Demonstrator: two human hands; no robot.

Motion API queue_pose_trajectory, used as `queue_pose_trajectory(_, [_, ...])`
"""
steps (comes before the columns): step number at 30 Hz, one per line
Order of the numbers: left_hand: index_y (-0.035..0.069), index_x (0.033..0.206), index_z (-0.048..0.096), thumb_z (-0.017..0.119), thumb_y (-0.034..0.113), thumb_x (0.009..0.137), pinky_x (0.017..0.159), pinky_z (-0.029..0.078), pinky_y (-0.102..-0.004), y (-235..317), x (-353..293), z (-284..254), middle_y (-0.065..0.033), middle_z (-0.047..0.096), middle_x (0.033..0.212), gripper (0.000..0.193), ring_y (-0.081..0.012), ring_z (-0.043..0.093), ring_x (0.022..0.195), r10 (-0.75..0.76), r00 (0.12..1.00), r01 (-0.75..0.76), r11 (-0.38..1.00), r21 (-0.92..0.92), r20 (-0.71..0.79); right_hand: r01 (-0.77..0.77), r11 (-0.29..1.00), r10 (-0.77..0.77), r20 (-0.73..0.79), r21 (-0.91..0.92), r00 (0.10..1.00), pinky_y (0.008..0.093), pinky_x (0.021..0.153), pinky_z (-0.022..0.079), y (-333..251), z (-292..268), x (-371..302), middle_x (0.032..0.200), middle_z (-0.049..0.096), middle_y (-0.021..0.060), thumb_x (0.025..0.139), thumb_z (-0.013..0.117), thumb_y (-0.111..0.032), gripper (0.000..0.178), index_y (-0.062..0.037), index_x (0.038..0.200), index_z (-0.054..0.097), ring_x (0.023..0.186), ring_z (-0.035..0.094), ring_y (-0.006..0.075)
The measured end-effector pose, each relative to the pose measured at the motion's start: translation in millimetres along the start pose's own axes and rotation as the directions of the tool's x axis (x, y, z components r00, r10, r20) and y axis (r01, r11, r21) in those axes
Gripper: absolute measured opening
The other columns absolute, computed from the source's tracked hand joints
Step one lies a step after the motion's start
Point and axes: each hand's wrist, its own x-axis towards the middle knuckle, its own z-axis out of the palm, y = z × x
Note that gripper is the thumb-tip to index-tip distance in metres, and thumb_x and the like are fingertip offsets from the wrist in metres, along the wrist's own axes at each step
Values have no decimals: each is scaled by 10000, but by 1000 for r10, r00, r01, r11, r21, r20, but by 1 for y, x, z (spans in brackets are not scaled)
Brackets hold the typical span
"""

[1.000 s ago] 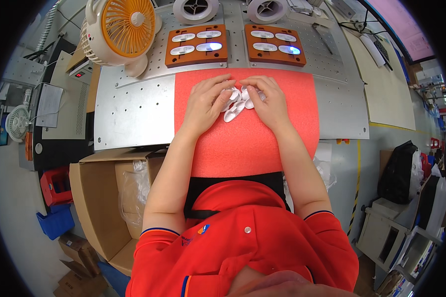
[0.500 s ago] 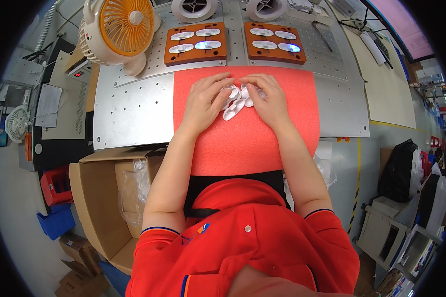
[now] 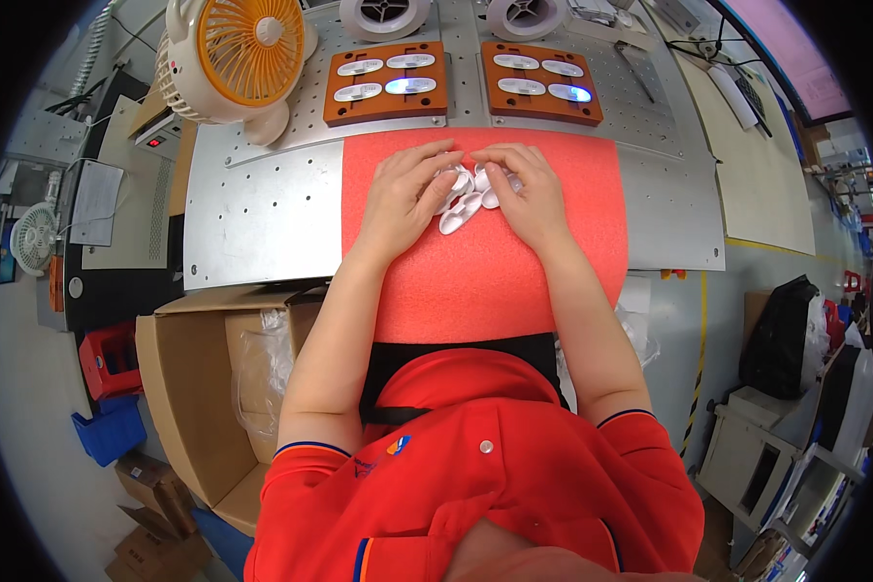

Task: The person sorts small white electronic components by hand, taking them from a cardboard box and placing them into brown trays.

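Note:
A small heap of glossy white oval plastic shells (image 3: 465, 210) lies on the red foam mat (image 3: 456, 301). From the left, my left hand (image 3: 404, 194) curves round the heap, thumb apart from the fingers and resting against the pieces. On the opposite side my right hand (image 3: 526, 194) does the same, its thumb over the shells and its fingers loosely bent. The two hands' fingertips nearly meet beyond the heap. Some shells are partly hidden beneath the hands; no firm grip shows on any of them.
Two orange-brown fixtures, a left one (image 3: 386, 104) and a right one (image 3: 541, 101), each hold several white oval pieces, one lit blue. An orange-and-cream fan (image 3: 235, 58) stands at the far left. Below the perforated metal table (image 3: 262, 223) sits an open cardboard box (image 3: 186, 407).
The view has shifted very slightly. Both hands keep their place round the white shells, and nothing has visibly been picked up or let go.

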Motion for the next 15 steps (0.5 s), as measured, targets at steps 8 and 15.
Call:
queue_pose_trajectory(8, [100, 1093, 679, 579, 233, 913, 967, 391, -402, 1, 0, -1, -78, 630, 1196, 245, -270, 569, 1108, -15, 1000, 15, 1000, 3, 8, -31, 1000, 31, 49, -4, 998, 334, 824, 482, -1, -2, 0, 989, 652, 59, 876, 585, -72, 147, -62, 989, 680, 965, 593, 222])
queue_pose_trajectory(15, [98, 1159, 659, 537, 218, 945, 984, 378, -381, 0, -1, -3, -76, 611, 1240, 274, -261, 544, 1145, -14, 998, 13, 1000, 26, 54, -58, 998, 56, 61, 23, 997, 331, 821, 481, -5, -3, -1, 985, 652, 56, 877, 583, -70, 148, -64, 991, 677, 961, 589, 222])
